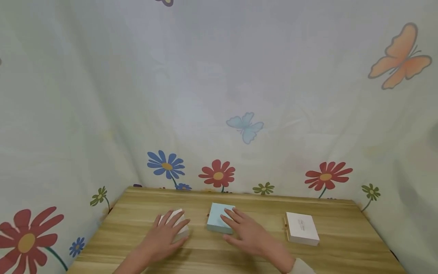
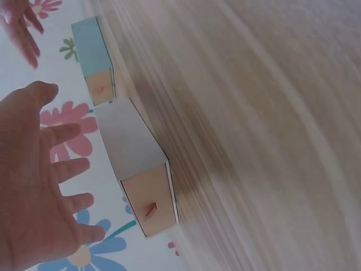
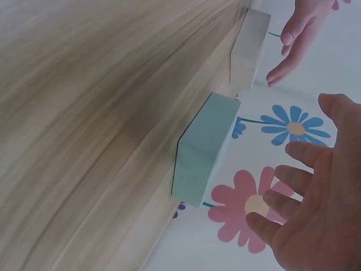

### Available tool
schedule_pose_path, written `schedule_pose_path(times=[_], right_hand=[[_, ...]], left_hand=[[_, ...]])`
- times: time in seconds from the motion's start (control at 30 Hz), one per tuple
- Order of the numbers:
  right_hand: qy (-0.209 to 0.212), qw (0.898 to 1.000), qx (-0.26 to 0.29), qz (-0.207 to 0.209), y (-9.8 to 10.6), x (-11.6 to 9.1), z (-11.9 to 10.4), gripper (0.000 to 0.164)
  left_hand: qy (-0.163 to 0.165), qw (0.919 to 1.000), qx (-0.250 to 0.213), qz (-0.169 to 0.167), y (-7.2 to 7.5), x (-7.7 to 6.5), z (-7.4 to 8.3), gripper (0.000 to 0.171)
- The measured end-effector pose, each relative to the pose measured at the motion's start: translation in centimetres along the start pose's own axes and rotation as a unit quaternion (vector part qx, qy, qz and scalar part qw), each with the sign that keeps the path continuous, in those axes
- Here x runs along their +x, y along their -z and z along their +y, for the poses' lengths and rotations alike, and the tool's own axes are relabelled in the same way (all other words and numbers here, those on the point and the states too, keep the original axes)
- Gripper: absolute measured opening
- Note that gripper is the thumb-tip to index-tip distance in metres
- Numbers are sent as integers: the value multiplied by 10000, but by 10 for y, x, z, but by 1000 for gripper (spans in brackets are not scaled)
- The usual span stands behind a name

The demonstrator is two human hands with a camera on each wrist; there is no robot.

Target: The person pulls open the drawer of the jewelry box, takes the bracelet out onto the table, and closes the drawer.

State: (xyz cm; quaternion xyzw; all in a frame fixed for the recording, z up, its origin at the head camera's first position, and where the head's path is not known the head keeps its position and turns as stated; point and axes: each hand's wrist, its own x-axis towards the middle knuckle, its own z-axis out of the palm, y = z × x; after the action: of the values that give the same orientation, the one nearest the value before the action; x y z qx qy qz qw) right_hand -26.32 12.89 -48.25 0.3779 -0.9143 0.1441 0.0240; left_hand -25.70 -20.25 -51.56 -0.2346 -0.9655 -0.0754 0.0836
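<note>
My left hand (image 1: 165, 235) is spread above a small white box (image 1: 182, 230) on the table, fingers apart and holding nothing. In the left wrist view that white box (image 2: 132, 138) shows a tan drawer front with a small ribbon pull, and a gap lies between it and the palm. My right hand (image 1: 247, 231) hovers at the right side of a light blue box (image 1: 217, 218), with its fingers spread. From the right wrist, the blue box (image 3: 206, 147) stands apart from the fingers (image 3: 293, 180).
Another white box (image 1: 302, 227) with small print on its lid lies to the right on the wood-grain table (image 1: 205, 258). Behind the table hangs a pale curtain (image 1: 291, 95) printed with flowers and butterflies, which also runs along both sides.
</note>
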Motion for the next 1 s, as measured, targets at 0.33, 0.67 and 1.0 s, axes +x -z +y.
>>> schedule_pose_path(times=[0.33, 0.67, 1.0], right_hand=[[348, 9994, -53, -70, 1, 23, -18, 60], [187, 9991, -238, -293, -4, 42, -26, 60], [165, 9993, -289, -193, -16, 50, -34, 60]], left_hand=[[204, 9997, 67, -109, 5, -2, -10, 54], [-107, 9984, 502, 221, 2, 0, -15, 43], [-398, 9974, 440, 407, -7, -8, -22, 41]])
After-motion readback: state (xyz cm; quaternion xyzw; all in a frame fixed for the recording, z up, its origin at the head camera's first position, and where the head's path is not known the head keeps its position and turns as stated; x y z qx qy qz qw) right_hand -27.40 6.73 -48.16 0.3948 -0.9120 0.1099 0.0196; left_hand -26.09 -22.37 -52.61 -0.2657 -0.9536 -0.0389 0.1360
